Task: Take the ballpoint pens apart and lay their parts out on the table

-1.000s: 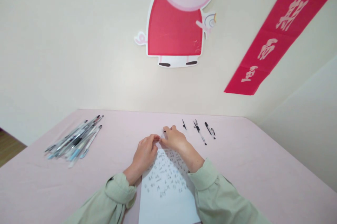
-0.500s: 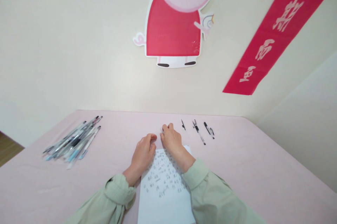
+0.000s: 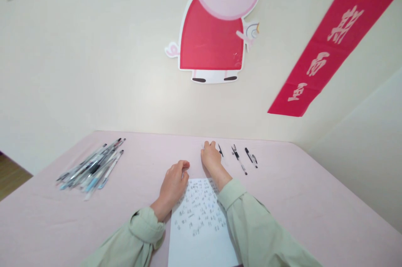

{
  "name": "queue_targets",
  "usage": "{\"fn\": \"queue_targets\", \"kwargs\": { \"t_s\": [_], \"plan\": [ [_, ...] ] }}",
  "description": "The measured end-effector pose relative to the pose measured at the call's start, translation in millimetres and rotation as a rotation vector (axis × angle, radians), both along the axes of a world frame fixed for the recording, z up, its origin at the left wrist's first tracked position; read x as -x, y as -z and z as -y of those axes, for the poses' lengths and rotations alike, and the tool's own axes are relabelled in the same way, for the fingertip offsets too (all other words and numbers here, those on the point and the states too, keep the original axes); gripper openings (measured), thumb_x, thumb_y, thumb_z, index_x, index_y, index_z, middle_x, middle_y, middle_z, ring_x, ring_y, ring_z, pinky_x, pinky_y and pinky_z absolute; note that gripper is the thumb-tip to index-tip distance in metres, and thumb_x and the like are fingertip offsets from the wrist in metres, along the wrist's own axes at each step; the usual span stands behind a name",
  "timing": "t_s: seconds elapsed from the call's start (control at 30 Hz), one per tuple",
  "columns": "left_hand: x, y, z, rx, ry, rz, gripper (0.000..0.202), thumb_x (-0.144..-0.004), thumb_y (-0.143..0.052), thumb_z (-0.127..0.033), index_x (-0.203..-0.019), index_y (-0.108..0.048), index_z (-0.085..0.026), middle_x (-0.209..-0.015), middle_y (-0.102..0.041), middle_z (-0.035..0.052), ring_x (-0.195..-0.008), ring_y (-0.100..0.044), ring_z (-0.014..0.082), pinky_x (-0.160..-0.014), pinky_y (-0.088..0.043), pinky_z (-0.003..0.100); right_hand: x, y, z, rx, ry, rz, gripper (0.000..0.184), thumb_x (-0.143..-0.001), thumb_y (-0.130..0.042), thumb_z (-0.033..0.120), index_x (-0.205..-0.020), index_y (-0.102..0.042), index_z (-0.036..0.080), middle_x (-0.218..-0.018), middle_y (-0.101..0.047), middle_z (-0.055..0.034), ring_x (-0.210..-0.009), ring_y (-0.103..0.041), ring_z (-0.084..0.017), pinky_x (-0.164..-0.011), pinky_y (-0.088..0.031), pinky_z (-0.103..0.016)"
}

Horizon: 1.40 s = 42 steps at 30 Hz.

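My left hand [image 3: 173, 183] rests on the pink table at the top left corner of a white sheet of paper [image 3: 201, 225] covered in handwriting; its fingers are curled and pressed together, and whatever they hold is hidden. My right hand [image 3: 211, 157] lies farther out, fingers curled down onto the table beside a small black pen part [image 3: 220, 150]. What it grips I cannot make out. Both arms wear pale green sleeves.
A pile of several pens [image 3: 91, 168] lies at the left of the pink table [image 3: 298, 200]. Two black pens or pen parts [image 3: 238, 158] [image 3: 251, 157] lie right of my right hand. A cartoon cutout and a red banner hang on the wall behind.
My hands, joined above the paper a second ago, have parted. The right hand moved away and to the right toward the black pen parts; the left stayed by the paper's corner.
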<state>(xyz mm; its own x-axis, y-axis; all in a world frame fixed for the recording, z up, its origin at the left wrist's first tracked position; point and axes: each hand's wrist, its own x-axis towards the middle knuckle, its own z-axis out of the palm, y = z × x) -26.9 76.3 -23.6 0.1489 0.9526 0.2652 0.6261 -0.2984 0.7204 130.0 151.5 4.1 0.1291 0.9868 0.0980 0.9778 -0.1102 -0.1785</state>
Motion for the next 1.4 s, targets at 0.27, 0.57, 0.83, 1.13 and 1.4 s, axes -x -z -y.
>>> {"fn": "queue_targets", "kwargs": {
  "t_s": [0.27, 0.57, 0.83, 1.13, 1.4],
  "plan": [
    [-1, -1.8, 0, -0.005, -0.006, 0.004, 0.029, -0.079, -0.041, -0.010, -0.104, -0.052, -0.018, -0.105, -0.065, 0.0089, -0.103, -0.060, 0.0205, -0.094, -0.044, 0.039, -6, -4.2, 2, 0.010, -0.009, -0.044, 0.032, -0.091, -0.043, 0.034, -0.119, -0.049, 0.019, -0.116, -0.049, -0.0127, -0.093, -0.062, -0.022, -0.074, -0.046, -0.031],
    [0, -1.8, 0, -0.002, -0.006, 0.035, 0.028, -0.080, -0.041, -0.010, -0.104, -0.052, -0.018, -0.104, -0.065, 0.0088, -0.101, -0.060, 0.0204, -0.093, -0.044, 0.040, -38, -34.4, 53, 0.017, -0.163, -0.193, 0.037, -0.090, -0.046, 0.028, -0.126, -0.047, 0.020, -0.123, -0.050, -0.0107, -0.090, -0.061, -0.018, -0.079, -0.043, -0.028],
    [-3, -8.5, 8, 0.002, -0.056, 0.051, 0.028, -0.079, -0.042, -0.008, -0.101, -0.054, -0.019, -0.100, -0.065, 0.0069, -0.099, -0.058, 0.0180, -0.090, -0.044, 0.036, 0, -2.6, 129, -0.048, -0.512, -0.179, 0.031, -0.085, -0.051, 0.021, -0.115, -0.058, 0.022, -0.119, -0.057, -0.0095, -0.112, -0.050, -0.024, -0.095, -0.039, -0.035],
    [51, -29.2, 12, -0.145, -0.239, -0.205, 0.021, -0.083, -0.043, -0.015, -0.096, -0.059, -0.019, -0.096, -0.064, 0.0073, -0.093, -0.056, 0.0217, -0.086, -0.041, 0.038, 1, 9.9, 129, -0.089, -0.546, -0.187, 0.038, -0.087, -0.047, 0.021, -0.123, -0.057, 0.021, -0.125, -0.055, -0.0099, -0.116, -0.048, -0.023, -0.100, -0.037, -0.036],
    [173, -64.8, 11, -0.084, -0.587, -0.850, 0.022, -0.086, -0.043, -0.025, -0.097, -0.061, -0.018, -0.101, -0.061, 0.0132, -0.100, -0.053, 0.0297, -0.082, -0.036, 0.040, -1, 5.9, 129, -0.085, -0.568, -0.204, 0.037, -0.086, -0.049, 0.020, -0.122, -0.057, 0.022, -0.123, -0.057, -0.0104, -0.114, -0.049, -0.024, -0.098, -0.039, -0.036]
  ]
}}
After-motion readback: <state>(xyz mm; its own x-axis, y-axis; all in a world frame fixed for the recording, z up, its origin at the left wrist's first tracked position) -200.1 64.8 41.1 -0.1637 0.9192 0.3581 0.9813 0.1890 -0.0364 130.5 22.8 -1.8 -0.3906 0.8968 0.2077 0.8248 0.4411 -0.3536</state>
